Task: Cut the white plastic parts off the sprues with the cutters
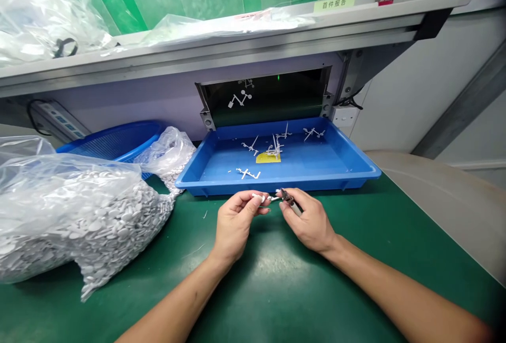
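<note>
Sprue point(264, 197): small white plastic piece, pinched in the fingertips of the left hand point(234, 225), held just above the green mat point(276, 280), just short of the tray's near wall. Right hand point(310, 222) is closed around a small dark cutter point(290, 202); its tip meets the sprue's right end.

Judgement on doing the cut well: keep both wrists low to the mat for steadiness, hold the piece close to the cut so it cannot twist, and set the blades flush to the part before squeezing. Cut over the mat, not the tray, so the freed part is not lost among scrap.

Beyond the hands: blue tray point(356, 174) with a few loose sprues point(272, 148) and a yellow tag point(268, 157). Behind it a dark chute point(272, 98). Left of the left hand: clear bag point(71, 206) spilling white discs, touching a blue basket point(114, 143).
</note>
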The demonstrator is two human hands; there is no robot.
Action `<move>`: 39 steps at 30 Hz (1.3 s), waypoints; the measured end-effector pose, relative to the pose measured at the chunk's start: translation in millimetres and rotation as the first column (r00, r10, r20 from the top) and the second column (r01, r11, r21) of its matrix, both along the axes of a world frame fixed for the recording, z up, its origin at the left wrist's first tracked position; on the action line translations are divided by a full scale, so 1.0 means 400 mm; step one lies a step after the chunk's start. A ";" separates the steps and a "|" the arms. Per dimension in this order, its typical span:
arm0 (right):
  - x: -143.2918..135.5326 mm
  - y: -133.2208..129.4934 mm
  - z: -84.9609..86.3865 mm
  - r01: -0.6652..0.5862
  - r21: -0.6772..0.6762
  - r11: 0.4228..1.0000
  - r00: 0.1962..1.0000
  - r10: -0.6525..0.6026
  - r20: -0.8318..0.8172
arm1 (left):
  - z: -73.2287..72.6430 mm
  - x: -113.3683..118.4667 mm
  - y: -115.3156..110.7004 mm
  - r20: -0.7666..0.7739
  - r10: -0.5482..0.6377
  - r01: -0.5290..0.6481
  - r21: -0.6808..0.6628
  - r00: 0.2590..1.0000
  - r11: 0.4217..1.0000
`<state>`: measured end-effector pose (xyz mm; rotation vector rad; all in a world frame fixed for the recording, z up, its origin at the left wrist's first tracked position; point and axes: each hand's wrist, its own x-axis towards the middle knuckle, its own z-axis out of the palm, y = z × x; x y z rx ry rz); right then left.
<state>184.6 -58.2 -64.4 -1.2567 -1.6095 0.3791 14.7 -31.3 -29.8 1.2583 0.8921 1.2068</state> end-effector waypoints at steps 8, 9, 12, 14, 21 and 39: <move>0.027 -0.001 -0.043 -0.079 -0.091 0.993 0.930 0.106 0.351 | 0.033 -0.048 0.008 -0.204 0.145 -0.088 0.264 0.968 0.960; 0.029 0.002 -0.054 -0.080 -0.126 0.989 0.899 0.126 0.419 | 0.060 -0.069 0.016 -0.259 0.204 -0.104 0.353 0.944 0.930; 0.032 0.010 -0.076 -0.041 -0.188 0.981 0.826 0.139 0.545 | 0.175 -0.146 0.041 -0.396 0.417 -0.113 0.601 0.818 0.791; 0.033 0.010 -0.078 -0.010 -0.194 0.981 0.812 0.121 0.572 | 0.263 -0.202 0.061 -0.442 0.541 -0.098 0.703 0.715 0.704; 0.044 0.013 -0.087 0.052 -0.145 0.988 0.797 0.047 0.603 | 0.509 -0.395 0.098 -0.427 0.890 -0.162 0.878 0.161 0.451; 0.038 0.043 -0.032 0.094 -0.204 0.975 0.808 0.045 0.587 | 0.324 -0.301 0.016 -0.708 0.513 0.116 0.634 0.485 0.765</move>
